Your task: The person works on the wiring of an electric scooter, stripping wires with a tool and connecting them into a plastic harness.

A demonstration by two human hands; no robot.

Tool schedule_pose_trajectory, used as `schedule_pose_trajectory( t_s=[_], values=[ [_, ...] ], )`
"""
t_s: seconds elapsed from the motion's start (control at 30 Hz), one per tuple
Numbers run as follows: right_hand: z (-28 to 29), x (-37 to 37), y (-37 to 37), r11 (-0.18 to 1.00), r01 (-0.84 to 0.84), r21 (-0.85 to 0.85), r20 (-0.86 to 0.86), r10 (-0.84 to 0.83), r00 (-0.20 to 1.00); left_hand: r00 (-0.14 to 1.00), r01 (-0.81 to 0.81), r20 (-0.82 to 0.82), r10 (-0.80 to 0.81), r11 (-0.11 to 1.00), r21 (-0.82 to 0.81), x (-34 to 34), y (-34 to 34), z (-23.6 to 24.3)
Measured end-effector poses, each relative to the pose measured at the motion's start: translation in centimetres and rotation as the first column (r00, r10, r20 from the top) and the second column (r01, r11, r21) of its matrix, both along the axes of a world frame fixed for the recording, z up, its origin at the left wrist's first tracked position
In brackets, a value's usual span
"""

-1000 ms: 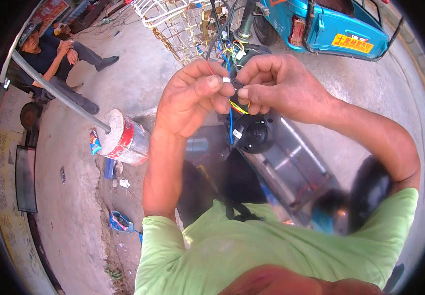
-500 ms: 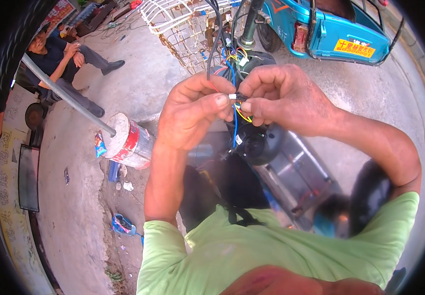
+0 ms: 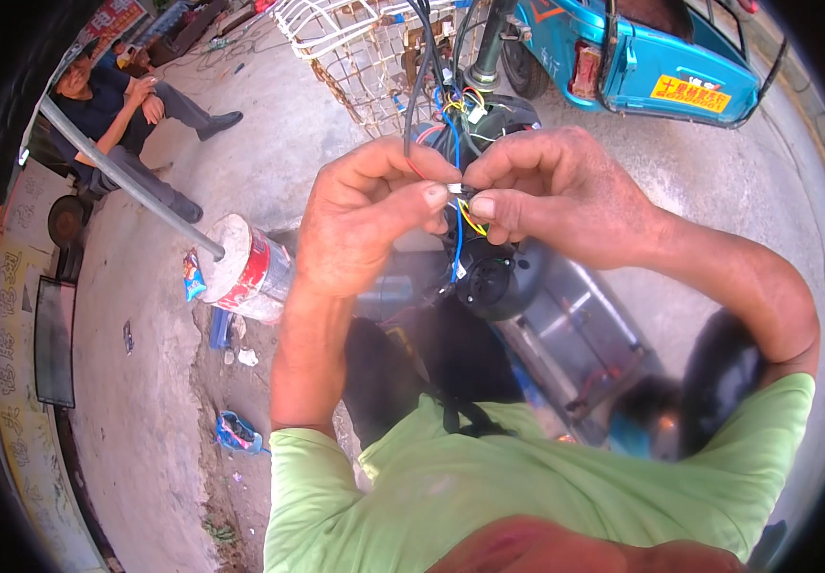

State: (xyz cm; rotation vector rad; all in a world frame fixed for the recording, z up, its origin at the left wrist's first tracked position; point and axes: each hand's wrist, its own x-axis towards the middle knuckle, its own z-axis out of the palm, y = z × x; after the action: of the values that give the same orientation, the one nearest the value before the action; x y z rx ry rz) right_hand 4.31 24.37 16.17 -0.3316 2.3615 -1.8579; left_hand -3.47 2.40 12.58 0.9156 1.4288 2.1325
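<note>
Concrete [image 3: 145, 372] spreads outdoors. On the basket's near side, the left hand [image 3: 355, 215] pinches a white connector [image 3: 454, 189] between its fingers; the right hand's [image 3: 565, 196] grip a dark piece [image 3: 469, 191] just beside it, mating unclear. Probably light and stiff, the connector is best held by its body, not its red wire [image 3: 413, 166]. Its long axis seems to run hand to hand, crosswise before the basket [image 3: 364, 62].

Bright, soft daylight out here, and we see the left hand [image 3: 350, 224] and right hand [image 3: 584, 196] clearly lit, shadows faint! We catch white glare streaking the shiny panel [image 3: 579, 329], haze softening the dark trousers [image 3: 470, 353], the wall [image 3: 13, 329] bowing toward the fisheye's black rim.
</note>
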Motion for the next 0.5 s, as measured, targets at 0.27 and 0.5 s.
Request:
schedule_pose_trajectory(
  t_s=[0.27, 0.5],
  values=[
    [-0.2, -0.3, -0.1, 1.0, -0.015, -0.002, 0.04, 0.016, 0.999, 0.982, -0.098, -0.177, 0.066, 0.978, -0.182, 0.5, -0.7, 1.4],
    [0.2, -0.2, -0.3, 1.0, -0.014, 0.008, 0.076, 0.013, 0.997, 0.994, -0.033, -0.113, 0.015, 0.987, -0.159, -0.3, -1.0, 1.1]
  ],
)
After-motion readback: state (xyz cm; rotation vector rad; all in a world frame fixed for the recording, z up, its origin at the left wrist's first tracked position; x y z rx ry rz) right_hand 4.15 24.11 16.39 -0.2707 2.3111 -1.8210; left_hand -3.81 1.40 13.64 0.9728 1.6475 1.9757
